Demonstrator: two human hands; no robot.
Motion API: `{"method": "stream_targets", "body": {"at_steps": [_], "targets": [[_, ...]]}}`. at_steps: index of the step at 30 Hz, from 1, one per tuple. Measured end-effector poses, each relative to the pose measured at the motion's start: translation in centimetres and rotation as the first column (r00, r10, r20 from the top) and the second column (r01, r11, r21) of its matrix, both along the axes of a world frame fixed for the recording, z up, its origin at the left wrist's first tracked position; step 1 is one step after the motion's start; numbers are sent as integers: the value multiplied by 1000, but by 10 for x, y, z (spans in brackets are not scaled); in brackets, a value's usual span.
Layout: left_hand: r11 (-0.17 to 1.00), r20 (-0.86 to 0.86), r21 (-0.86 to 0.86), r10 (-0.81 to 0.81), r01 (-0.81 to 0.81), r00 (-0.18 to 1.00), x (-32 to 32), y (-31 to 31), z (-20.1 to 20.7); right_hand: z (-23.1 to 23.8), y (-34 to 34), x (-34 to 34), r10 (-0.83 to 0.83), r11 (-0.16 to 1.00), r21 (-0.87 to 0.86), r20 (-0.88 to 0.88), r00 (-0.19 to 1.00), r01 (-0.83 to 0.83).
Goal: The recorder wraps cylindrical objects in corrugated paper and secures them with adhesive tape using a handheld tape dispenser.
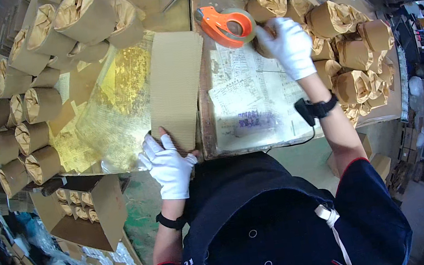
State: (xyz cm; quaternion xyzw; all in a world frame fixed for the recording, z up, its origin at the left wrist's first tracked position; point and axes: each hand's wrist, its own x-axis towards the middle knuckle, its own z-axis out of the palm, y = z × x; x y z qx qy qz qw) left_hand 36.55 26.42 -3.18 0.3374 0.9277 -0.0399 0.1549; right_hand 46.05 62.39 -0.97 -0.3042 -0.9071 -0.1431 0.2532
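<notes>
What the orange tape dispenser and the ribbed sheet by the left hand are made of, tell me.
Orange tape dispenser: probably smooth plastic, judging by its bright, even, moulded look. Ribbed sheet: apparently corrugated cardboard, matte brown, with fine parallel ridges.

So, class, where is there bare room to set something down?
Free: white papers below the orange tape dispenser, between corrugated cardboard and right brown cylinders; yellowish papers between left brown cylinders and cardboard. Crowded: far right, upper left.

Two hands (167,167) (292,47), one tape dispenser (219,31)
</notes>
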Motion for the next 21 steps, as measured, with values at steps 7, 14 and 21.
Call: {"method": "stream_targets", "body": {"at_steps": [7, 14, 21], "targets": [[987, -242, 84, -111, 135, 964, -2, 4, 25, -44, 32, 36, 8, 994, -108, 238, 971, 19], [972, 194, 62, -235, 227, 952, 82, 92, 26, -24, 25, 100, 20, 409, -864, -314, 949, -294], [668, 32, 334, -713, 665, 701, 82, 28, -45, 2, -91, 109, -566, -372, -815, -181, 804, -445]]}}
